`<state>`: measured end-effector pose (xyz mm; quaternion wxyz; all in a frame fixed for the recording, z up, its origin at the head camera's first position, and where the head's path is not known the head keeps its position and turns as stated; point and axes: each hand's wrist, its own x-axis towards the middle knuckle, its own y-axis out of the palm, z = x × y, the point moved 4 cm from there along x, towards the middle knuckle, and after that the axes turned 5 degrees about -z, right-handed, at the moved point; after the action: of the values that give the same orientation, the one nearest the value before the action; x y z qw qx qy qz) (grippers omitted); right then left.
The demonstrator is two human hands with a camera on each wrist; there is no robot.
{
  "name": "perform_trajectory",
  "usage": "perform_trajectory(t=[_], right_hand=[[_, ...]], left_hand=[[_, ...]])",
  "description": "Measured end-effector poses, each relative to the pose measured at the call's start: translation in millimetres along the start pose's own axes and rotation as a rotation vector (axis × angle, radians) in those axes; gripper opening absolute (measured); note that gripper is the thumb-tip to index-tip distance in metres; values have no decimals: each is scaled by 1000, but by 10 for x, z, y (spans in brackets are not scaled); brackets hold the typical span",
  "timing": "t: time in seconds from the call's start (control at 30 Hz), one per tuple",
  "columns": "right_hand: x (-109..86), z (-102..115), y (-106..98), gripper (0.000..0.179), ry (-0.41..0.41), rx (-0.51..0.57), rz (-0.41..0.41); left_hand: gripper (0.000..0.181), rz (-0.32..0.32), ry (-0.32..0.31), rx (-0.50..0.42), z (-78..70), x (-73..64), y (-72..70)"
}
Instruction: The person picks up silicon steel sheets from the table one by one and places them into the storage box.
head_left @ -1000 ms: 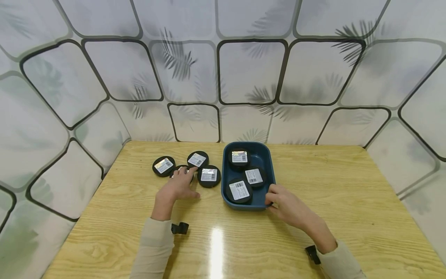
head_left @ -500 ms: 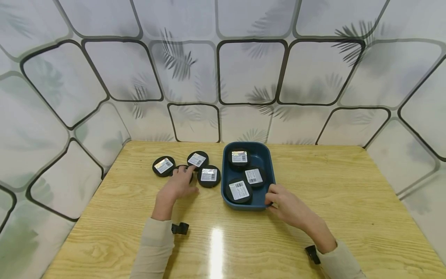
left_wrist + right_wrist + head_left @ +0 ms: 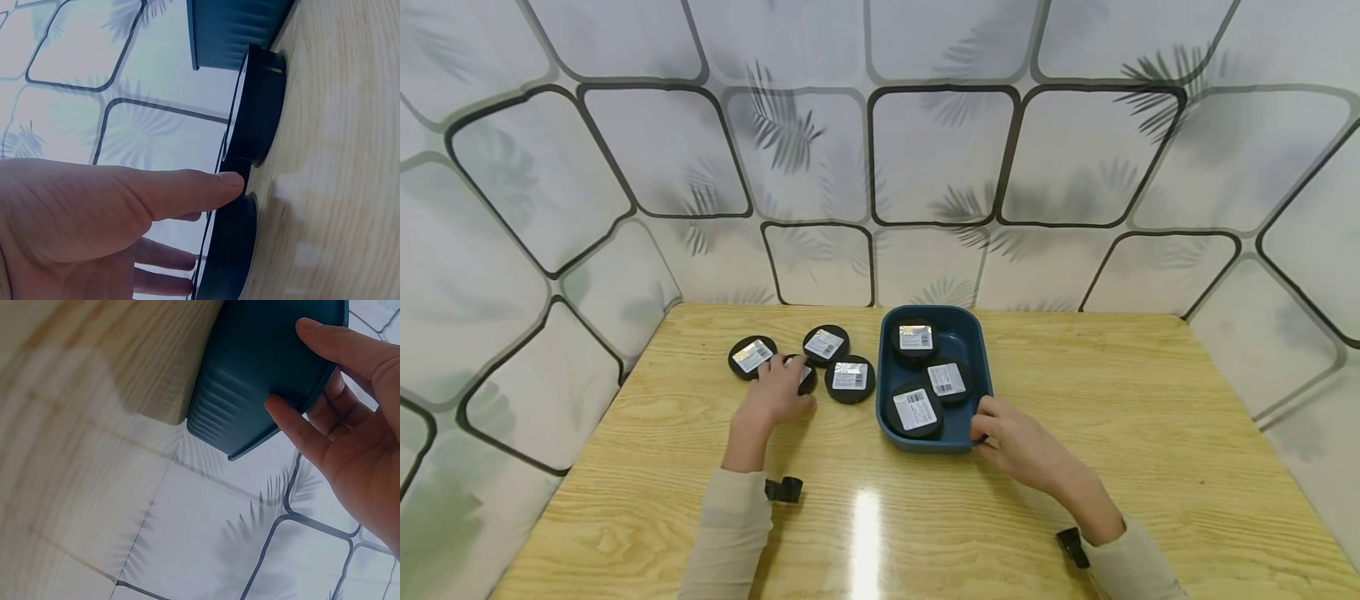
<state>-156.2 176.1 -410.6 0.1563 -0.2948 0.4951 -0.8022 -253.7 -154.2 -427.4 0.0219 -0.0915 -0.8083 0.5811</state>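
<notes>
Head view: black disc (image 3: 808, 384) partly under left hand (image 3: 772, 398), at 9 o'clock from blue box (image 3: 964, 337) — loose fingers over the disc, no grasp visible. Right hand (image 3: 1022, 437) pinching the box's rim at 4 o'clock; worth holding steady there. For a sound grip, best to set thumb and fingertips low on opposite edges — clear of neighbouring discs (image 3: 850, 379) at 3 and 10 o'clock.
</notes>
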Motion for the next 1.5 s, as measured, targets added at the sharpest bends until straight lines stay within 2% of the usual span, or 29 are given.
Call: perform_trajectory(t=[0.4,0.67,0.83,1.03,1.3,1.5], right_hand=[[5,0,-3,20,-11,4,-14],[7,-1,-4,20,-15,1,-14],[5,-7,-1,20,-19,5,-5],[6,-8,1,20,-19,5,-4],[6,0,-1,20,-34,-8,-22],[6,-1,-3,20,-34,-8,-25]], left_hand=[[70,-18,-58,31,28,-8,-16],[66,-26,-62,60,29,-25,-37],[65,-37,-64,53,38,-23,-48],[67,-80,-77,21,28,-37,-76],[75,-80,-80,-21,67,1,-24],[80,-74,-80,-16,80,25,-17]])
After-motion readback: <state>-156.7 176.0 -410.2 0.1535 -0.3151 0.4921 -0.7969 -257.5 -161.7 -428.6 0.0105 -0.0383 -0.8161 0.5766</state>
